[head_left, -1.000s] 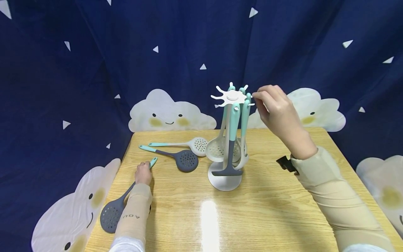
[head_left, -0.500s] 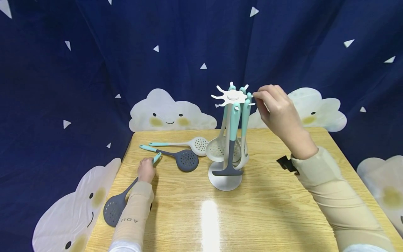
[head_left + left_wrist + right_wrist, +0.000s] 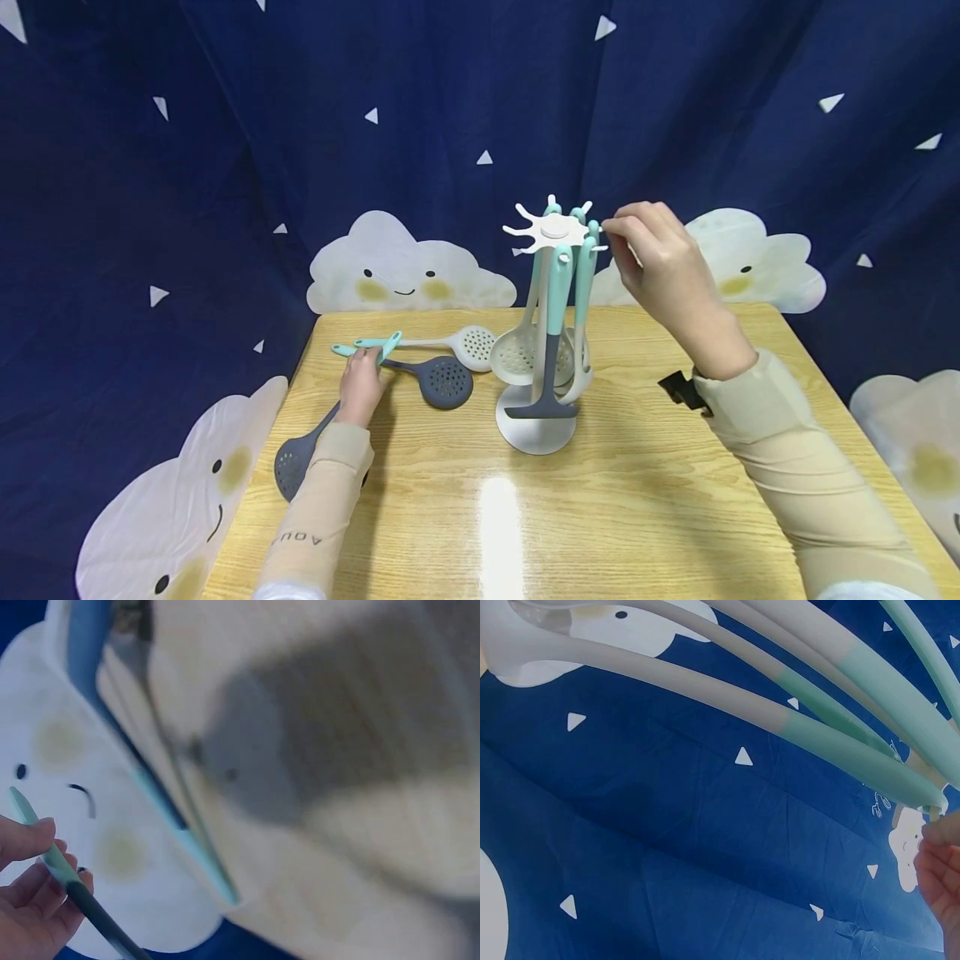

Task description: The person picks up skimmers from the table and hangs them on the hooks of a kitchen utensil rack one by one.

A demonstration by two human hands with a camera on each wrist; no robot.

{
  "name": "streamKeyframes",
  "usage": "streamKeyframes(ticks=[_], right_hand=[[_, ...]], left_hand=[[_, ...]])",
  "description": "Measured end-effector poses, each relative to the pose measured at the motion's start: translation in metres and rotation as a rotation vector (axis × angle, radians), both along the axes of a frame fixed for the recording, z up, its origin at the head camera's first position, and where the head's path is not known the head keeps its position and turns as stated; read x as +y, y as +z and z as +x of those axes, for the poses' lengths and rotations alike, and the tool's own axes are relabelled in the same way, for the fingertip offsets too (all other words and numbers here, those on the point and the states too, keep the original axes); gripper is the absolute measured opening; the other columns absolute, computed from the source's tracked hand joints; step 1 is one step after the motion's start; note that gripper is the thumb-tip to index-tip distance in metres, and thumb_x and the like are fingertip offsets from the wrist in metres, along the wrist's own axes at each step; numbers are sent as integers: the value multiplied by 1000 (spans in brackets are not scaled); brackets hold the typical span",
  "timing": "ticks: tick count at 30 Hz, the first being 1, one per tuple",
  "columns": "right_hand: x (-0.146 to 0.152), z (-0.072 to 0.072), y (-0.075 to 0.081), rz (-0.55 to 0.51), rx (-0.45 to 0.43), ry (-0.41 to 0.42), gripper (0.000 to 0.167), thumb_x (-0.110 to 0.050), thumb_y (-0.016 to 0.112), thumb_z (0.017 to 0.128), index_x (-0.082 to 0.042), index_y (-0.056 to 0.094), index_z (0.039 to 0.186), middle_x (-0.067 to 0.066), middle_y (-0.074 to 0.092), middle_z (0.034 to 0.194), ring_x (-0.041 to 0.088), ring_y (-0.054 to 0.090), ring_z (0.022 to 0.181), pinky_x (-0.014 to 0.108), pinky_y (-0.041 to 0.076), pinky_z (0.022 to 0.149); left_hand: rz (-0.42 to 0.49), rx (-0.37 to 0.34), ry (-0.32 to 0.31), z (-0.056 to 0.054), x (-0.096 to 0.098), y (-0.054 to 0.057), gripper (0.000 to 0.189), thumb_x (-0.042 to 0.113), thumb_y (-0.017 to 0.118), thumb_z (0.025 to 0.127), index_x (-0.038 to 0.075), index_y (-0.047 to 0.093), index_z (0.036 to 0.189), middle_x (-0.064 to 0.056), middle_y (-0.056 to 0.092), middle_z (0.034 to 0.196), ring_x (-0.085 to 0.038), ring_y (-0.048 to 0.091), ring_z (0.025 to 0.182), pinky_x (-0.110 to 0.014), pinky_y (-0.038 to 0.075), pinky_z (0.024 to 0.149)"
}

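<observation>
My left hand grips the mint-green handle of a dark grey skimmer, lifted with its round perforated head pointing back toward me. In the left wrist view, thumb and fingers close round that handle. A white utensil rack stands upright, and my right hand pinches the tip of one of its hooks on the right. Several mint-handled utensils hang there, among them a dark wide-headed tool, a pale perforated spoon and what looks like a ladle. The left-side hooks carry nothing.
A second dark skimmer and a white skimmer lie on the wooden table, left of the rack's round base. Behind the table hangs a dark blue curtain with clouds and triangles.
My left hand has moved up and to the right with the skimmer, whose handle end now overlaps the lying skimmers' handles in the head view. The right hand keeps its place on the rack.
</observation>
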State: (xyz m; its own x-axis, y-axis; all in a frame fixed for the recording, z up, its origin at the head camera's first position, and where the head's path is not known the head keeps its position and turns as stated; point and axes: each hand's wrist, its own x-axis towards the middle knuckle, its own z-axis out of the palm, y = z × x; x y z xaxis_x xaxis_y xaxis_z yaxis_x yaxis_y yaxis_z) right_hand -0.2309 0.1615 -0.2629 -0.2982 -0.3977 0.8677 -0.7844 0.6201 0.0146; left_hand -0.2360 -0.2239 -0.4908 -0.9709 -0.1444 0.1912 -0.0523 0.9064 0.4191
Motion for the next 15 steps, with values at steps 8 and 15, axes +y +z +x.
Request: streamKeyframes(ticks=[8,15], right_hand=[[0,0,0,-3,4,-2,14,16,54,79,8,59,88,19,56,86,33,49,76,39,43,67],[0,-1,0,-1,7,4,14,17,54,78,8,59,88,19,56,86,33,49,76,39,43,67]], left_hand=[[28,168,-82,2,26,31,37,-8,57,82,-2,56,119,-22,56,108,-37,52,103,-46,47,85],[42,306,-175,7,47,53,37,-8,57,83,-4,54,120,-22,56,105,-36,54,99,-44,49,81]])
